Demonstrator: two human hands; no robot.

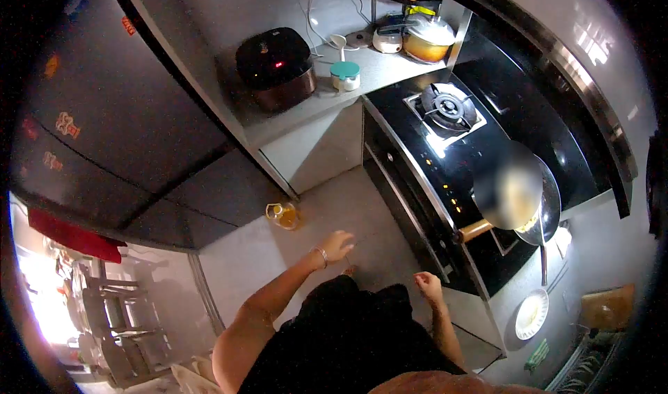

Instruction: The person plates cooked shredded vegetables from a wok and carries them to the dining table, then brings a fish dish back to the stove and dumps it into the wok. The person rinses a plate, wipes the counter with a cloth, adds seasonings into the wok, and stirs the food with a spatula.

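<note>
My left hand (336, 246), with a bracelet at its wrist, hangs over the floor. Its fingers are loosely apart and hold nothing. The nearest thing to it is a clear jug of yellow-orange liquid (284, 216) on the floor by the fridge. My right hand (429, 287) is at my side near the cooker's front, fingers curled in with nothing seen in them. A wok (550, 203) sits on the near burner, its wooden handle (476, 231) pointing toward me. Part of the wok is blurred; some yellow food shows. A metal utensil handle (543, 267) sticks out over the rim.
The far burner (449, 107) has no pan. A black rice cooker (275, 63), a green-lidded jar (345, 76) and an orange pot (426, 46) stand on the back counter. A white plate (531, 315) lies at right. The dark fridge (139, 123) fills the left.
</note>
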